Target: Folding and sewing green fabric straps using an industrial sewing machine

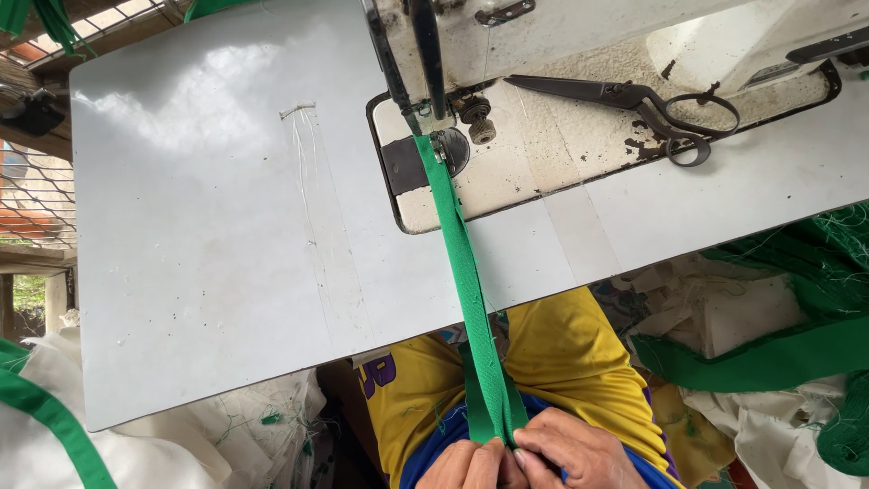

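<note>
both my hands are down at the bottom edge of the view, right over my lap. my left hand and right hand sit touching each other, fingers pinched shut on the near end of a long green fabric strip. the strip looks folded along its length and runs straight up from my fingers, over the table edge, across the white table, and ends under the presser foot of the sewing machine. it lies flat on the machine bed and looks pulled fairly taut. a pair of big dark scissors lies on the bed to the right of the needle, well apart from the strip. more green fabric is heaped on white cloth off to my right, below the table.
</note>
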